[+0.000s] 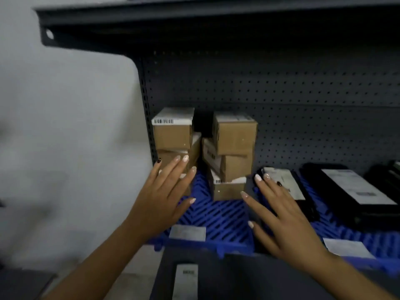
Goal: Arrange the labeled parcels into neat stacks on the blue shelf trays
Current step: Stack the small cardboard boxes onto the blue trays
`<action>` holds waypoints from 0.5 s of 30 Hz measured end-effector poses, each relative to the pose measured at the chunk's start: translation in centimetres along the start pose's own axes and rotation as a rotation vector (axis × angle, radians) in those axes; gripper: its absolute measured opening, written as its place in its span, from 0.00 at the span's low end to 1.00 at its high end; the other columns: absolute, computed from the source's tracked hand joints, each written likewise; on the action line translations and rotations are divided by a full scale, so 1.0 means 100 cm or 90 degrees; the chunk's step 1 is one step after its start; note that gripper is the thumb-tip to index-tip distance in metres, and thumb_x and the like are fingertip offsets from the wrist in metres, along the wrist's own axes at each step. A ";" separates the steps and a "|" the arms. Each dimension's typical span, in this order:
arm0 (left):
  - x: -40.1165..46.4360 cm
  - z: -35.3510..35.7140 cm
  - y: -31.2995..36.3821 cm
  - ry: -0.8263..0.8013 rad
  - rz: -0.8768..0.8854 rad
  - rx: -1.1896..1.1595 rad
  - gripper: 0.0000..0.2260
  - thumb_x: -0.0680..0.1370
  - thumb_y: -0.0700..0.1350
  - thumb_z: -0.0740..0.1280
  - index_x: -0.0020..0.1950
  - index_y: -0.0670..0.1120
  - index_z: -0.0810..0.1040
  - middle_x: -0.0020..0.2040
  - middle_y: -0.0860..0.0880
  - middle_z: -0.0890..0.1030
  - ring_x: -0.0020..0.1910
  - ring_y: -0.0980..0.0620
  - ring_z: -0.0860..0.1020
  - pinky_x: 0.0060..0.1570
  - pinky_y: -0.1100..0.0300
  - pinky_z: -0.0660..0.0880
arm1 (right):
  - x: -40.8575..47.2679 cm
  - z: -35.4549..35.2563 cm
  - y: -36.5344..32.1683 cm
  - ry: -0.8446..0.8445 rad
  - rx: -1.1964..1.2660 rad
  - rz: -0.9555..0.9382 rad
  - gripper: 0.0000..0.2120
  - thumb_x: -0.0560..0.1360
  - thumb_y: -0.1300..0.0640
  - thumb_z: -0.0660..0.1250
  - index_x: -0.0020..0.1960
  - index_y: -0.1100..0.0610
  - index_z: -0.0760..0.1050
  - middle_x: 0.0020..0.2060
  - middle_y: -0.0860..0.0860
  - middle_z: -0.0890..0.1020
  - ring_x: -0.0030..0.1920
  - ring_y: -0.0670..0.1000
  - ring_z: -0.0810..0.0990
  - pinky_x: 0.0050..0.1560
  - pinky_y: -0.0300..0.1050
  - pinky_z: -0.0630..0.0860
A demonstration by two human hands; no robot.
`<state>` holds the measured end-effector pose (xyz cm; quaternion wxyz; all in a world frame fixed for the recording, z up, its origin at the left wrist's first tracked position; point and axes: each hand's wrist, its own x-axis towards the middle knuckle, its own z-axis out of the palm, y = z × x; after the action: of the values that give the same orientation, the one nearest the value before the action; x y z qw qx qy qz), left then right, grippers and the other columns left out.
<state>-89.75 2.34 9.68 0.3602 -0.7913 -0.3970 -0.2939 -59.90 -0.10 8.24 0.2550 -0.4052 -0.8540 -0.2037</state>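
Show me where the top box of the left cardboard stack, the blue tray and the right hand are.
top box of the left stack (172, 137): head view, brown front face.
blue tray (218, 217): head view, bare slatted floor.
right hand (287, 221): head view, back of hand.

Shelf tray (218, 217): blue, slatted chevron pattern. Cardboard parcels (234, 135): brown, with white barcode labels. Flat parcels (355, 191) at the tray's right edge — black, white labels. Pegboard back panel (303, 94): dark grey, dotted — regular holes.
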 end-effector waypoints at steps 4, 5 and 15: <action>-0.049 -0.011 0.052 -0.066 -0.054 -0.041 0.26 0.80 0.54 0.60 0.74 0.42 0.62 0.72 0.39 0.65 0.72 0.41 0.63 0.69 0.40 0.61 | -0.052 0.001 -0.008 -0.062 0.069 -0.026 0.26 0.79 0.45 0.54 0.76 0.49 0.58 0.77 0.54 0.54 0.76 0.57 0.52 0.71 0.56 0.56; -0.064 -0.013 0.066 -0.082 -0.074 -0.053 0.26 0.80 0.54 0.60 0.73 0.42 0.63 0.73 0.39 0.65 0.73 0.42 0.63 0.69 0.40 0.61 | -0.066 0.002 -0.010 -0.083 0.092 -0.030 0.26 0.79 0.45 0.54 0.76 0.48 0.58 0.77 0.53 0.54 0.76 0.56 0.52 0.71 0.56 0.55; -0.175 -0.037 0.159 -0.380 -0.207 -0.139 0.26 0.81 0.57 0.54 0.75 0.43 0.62 0.74 0.42 0.63 0.74 0.45 0.61 0.71 0.45 0.57 | -0.165 0.054 -0.042 -0.255 0.213 -0.106 0.25 0.79 0.46 0.55 0.75 0.48 0.59 0.75 0.53 0.60 0.75 0.55 0.56 0.71 0.57 0.60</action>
<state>-85.99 -14.69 -6.73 0.0905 -0.8025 -0.5719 -0.1440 -55.75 -9.27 -6.52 0.1270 -0.3183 -0.9394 0.0039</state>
